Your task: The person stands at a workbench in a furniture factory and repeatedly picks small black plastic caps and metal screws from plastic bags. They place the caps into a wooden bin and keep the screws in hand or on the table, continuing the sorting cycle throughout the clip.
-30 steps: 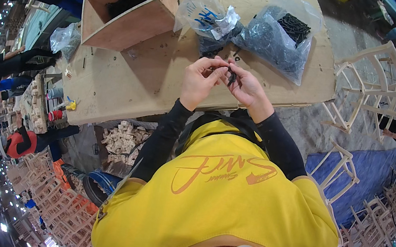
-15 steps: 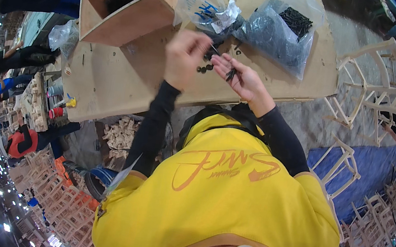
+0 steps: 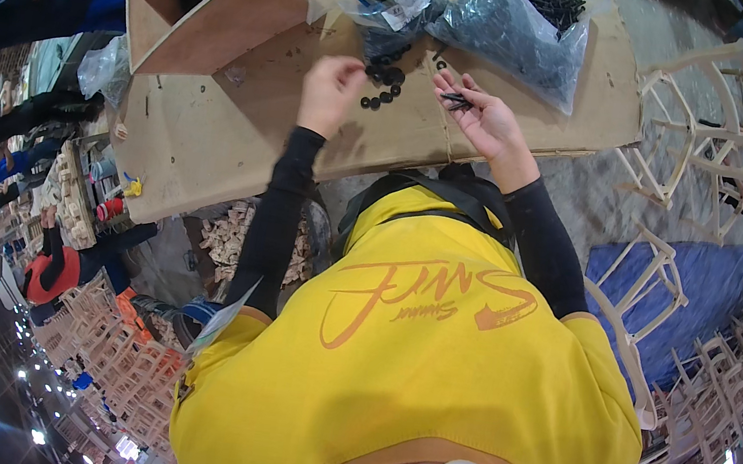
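Several slim black bolts (image 3: 455, 101) lie across the fingers of my right hand (image 3: 490, 128), which is palm up with the fingers part curled around them. To its left, my left hand (image 3: 329, 95) is raised over the cardboard-covered table (image 3: 214, 146), thumb and fingertips pinched together. Whatever is between those fingertips, if anything, is too small to make out. Between my two hands, black round washers (image 3: 383, 97) are scattered on the table, some bunched near the mouth of a clear plastic bag (image 3: 387, 42) of dark parts.
Another clear bag (image 3: 517, 49) with black bolts lies at the back right. A wooden box (image 3: 219, 34) with dark contents stands at the back left. Pale chair frames (image 3: 685, 132) stand right of the table. Other people work off to the left.
My hands have moved apart; the left has drawn away from the right palm to the left. The view has shifted slightly. The bolts stay in my right hand.
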